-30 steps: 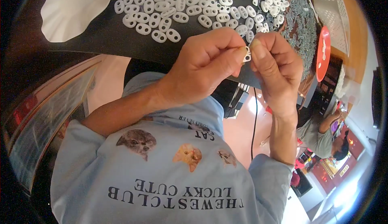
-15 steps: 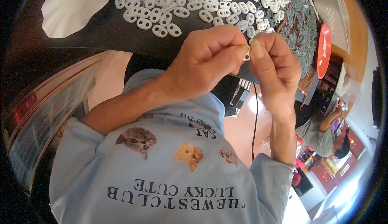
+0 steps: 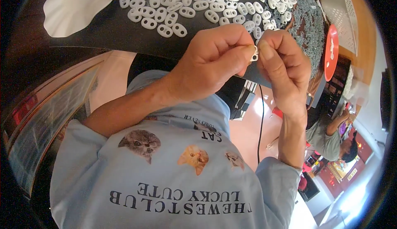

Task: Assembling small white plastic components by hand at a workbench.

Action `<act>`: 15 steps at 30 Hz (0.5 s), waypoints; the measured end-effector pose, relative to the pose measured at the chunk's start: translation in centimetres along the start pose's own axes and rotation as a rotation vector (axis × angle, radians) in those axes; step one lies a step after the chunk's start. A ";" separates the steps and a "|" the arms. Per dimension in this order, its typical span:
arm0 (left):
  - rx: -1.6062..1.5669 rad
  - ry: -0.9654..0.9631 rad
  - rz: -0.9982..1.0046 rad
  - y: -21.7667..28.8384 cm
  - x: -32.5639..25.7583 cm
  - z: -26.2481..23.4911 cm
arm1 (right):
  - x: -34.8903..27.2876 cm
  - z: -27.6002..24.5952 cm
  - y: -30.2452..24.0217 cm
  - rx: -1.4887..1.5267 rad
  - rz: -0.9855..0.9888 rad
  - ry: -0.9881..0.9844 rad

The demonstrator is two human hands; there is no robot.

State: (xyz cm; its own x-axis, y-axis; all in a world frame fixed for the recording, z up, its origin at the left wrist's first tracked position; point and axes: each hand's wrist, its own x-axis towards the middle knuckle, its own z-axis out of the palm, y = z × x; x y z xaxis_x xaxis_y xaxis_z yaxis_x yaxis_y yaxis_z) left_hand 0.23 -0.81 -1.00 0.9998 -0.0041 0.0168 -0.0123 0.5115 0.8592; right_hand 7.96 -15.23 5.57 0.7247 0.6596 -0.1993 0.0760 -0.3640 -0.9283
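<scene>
Over the near table edge, my left hand (image 3: 213, 59) pinches a small white two-hole piece (image 3: 254, 57), which looks like a cord lock, between thumb and forefinger. Close against its right side is my right hand (image 3: 285, 70), thumb and forefinger pressed together. Whatever those right fingertips hold, if anything, is hidden. Beyond my hands, many white oval two-hole pieces (image 3: 165, 30) lie spread on the dark table (image 3: 103, 34). To their right is a heap of tiny grey parts (image 3: 308, 30), perhaps springs, too small to tell for sure.
A white wavy-edged dish (image 3: 74, 5) stands at the far left of the table. Right of the grey heap is a red plate (image 3: 331, 53) with small white bits. A black cable (image 3: 261, 125) hangs below. Another person (image 3: 331, 140) sits at the right.
My right hand has shifted slightly to the right, and its fingertips have drawn a little away from the left ones. More of the white piece shows. My left hand has barely moved.
</scene>
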 end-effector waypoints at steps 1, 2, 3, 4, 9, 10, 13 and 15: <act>-0.018 0.003 -0.010 0.0 0.0 0.0 | -0.1 0.1 0.1 -0.021 -0.008 0.020; -0.036 0.005 -0.021 0.0 -0.1 0.0 | -0.2 0.3 0.2 -0.041 -0.017 0.039; -0.036 0.007 -0.020 0.0 -0.1 0.0 | -0.3 0.6 0.4 -0.040 -0.018 0.038; -0.012 0.024 -0.003 -0.1 -0.1 0.1 | -0.4 0.9 0.5 -0.037 -0.034 0.072; 0.010 0.040 0.031 -0.3 -0.2 0.2 | -0.6 1.7 0.7 -0.081 -0.102 0.119; -0.018 0.046 0.022 -0.3 -0.2 0.3 | -0.6 1.9 0.9 -0.066 -0.107 0.158; -0.031 0.052 0.016 -0.2 -0.1 0.2 | -0.7 2.5 1.4 -0.012 -0.103 0.213; -0.018 0.049 0.018 -0.1 0.0 0.1 | -0.7 2.7 1.7 0.026 -0.092 0.231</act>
State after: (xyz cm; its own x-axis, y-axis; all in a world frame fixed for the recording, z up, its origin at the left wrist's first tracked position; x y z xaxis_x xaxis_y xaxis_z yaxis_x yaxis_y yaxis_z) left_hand 0.22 -0.96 -1.02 0.9989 0.0468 0.0065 -0.0302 0.5261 0.8499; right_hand 5.76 -14.51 3.32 0.8530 0.5204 -0.0397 0.1330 -0.2903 -0.9476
